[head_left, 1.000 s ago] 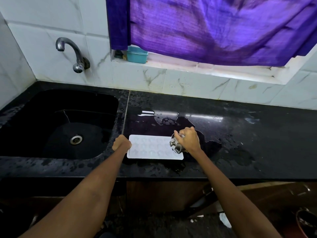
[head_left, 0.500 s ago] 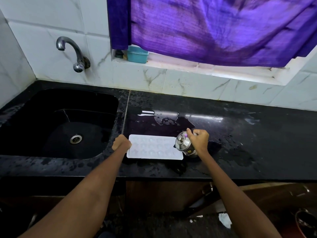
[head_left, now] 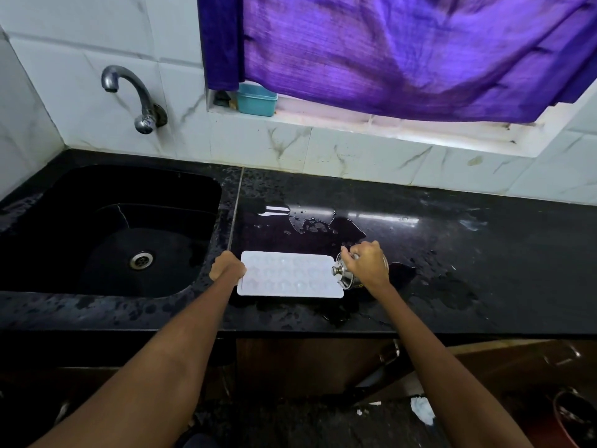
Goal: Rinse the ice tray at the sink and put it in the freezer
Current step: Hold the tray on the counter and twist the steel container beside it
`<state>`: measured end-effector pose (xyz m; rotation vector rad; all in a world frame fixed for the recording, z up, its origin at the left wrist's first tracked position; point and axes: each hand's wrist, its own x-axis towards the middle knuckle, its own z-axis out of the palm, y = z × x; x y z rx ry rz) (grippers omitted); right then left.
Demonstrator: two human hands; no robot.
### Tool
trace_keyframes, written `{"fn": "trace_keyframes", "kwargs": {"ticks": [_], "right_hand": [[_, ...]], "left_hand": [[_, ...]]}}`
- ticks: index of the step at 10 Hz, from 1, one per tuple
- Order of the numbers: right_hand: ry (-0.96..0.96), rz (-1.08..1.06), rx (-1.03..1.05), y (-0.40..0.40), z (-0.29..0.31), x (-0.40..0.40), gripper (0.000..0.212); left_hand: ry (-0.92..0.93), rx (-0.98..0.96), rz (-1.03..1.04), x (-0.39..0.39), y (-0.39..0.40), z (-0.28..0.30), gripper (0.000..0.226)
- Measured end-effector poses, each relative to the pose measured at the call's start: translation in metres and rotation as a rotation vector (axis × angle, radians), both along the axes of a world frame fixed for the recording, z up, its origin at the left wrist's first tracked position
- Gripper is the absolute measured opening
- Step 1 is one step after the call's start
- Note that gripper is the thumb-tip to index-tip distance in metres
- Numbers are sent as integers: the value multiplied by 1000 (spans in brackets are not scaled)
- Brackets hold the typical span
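the white ice tray (head_left: 289, 274) lies flat on the wet black desk (head_left: 468, 253), just right of the sink (head_left: 113, 231), not in it. the left hand (head_left: 227, 266) is curled shut on the tray's left edge, steadying it. the right hand (head_left: 368, 265) is clamped on a small steel vessel (head_left: 343, 275), tipped on its side at the tray's right end, seemingly to pour water into the cups; no stream is clear enough to tell. the tap (head_left: 135, 98) shows no running water. judging by the puddles, rinsing looks done or nearly so, and filling is under way. carrying the tray to the freezer, which is not in view, is still left.
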<state>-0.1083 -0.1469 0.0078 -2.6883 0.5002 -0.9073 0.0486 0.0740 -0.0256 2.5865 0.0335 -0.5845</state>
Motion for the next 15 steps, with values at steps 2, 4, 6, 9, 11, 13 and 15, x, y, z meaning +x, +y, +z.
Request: {"fn": "trace_keyframes", "kwargs": {"ticks": [2, 4, 6, 9, 11, 13, 15], "right_hand": [[14, 30, -200, 7, 9, 2, 46], [29, 35, -193, 3, 10, 1, 45], [36, 35, -242, -1, 9, 2, 48], [49, 19, -161, 0, 9, 0, 47], [-37, -146, 333, -23, -3, -6, 67], [-214, -432, 651, -46, -21, -21, 56], [-342, -589, 854, -62, -29, -22, 45]], "left_hand": [[-13, 12, -2, 0, -1, -1, 45], [-23, 22, -4, 0, -2, -2, 44], [-25, 26, -6, 0, -2, -2, 45], [-20, 31, -10, -1, -2, 1, 45], [-24, 30, -13, -3, -1, 1, 44], [-20, 28, -22, -4, -1, 3, 44], [-28, 33, -18, -2, -3, 3, 45]]}}
